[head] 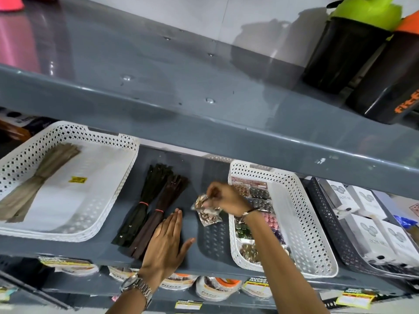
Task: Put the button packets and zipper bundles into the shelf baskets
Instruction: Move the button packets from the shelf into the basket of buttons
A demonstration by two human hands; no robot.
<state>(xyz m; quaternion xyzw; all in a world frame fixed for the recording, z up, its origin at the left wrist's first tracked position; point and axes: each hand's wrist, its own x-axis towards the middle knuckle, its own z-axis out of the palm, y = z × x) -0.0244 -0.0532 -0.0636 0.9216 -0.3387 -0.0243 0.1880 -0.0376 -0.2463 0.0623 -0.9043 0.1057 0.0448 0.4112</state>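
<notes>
Grey shelf [204, 252] ran across the view, upper shelf overhanging it. Left basket [108, 214] held one tan zipper bundle [38, 186]. Right basket [301, 223] already carried button packets [260, 200]. Two dark bundles [149, 207] lay on the bare shelf between the baskets.

Left hand [166, 243] lay flat and open beside the dark bundles, gripping nothing. Right hand [223, 198] was pinched shut on a clear packet [207, 211] of metallic buttons, just left of the right basket's rim.

I judged the step in hand was moving that packet into the right basket: lift it over the rim, lay it flat on the others, then release. The film looked slippery, so I'd keep the pinch firm.

Hard to read: the right arm hid the basket's middle; the packet was blurred, so I couldn't tell whether it was one or two.
</notes>
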